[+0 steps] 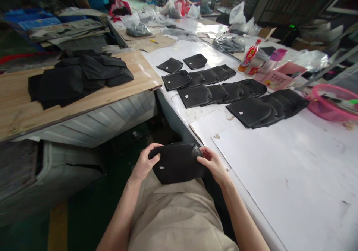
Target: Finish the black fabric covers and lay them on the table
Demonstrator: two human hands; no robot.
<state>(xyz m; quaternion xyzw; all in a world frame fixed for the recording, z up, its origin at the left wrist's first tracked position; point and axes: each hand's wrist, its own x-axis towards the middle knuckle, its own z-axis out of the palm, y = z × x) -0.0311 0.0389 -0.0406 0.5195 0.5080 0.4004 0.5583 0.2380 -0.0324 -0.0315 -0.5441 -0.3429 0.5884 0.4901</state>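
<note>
Between my two hands, close to my lap, is a flat black leather-like piece [179,165] with rounded corners and a small white sticker. My left hand [145,161] pinches its left edge, thumb on the near face. At the right edge my right hand [212,163] grips it the same way; the fingers behind are partly hidden. Similar black pieces lie on the white table in overlapping rows: a near row [251,111], a middle row [195,95] and a far row [176,80]. Two more single pieces [195,61] rest beyond them.
On the left, a wooden board [145,68] bears a heap of black pieces [61,81]. To the right on the white table [302,169] stand a pink basket [321,109], a pink box [276,80] and a red-capped bottle [250,53]. Plastic bags [229,42] lie farther back.
</note>
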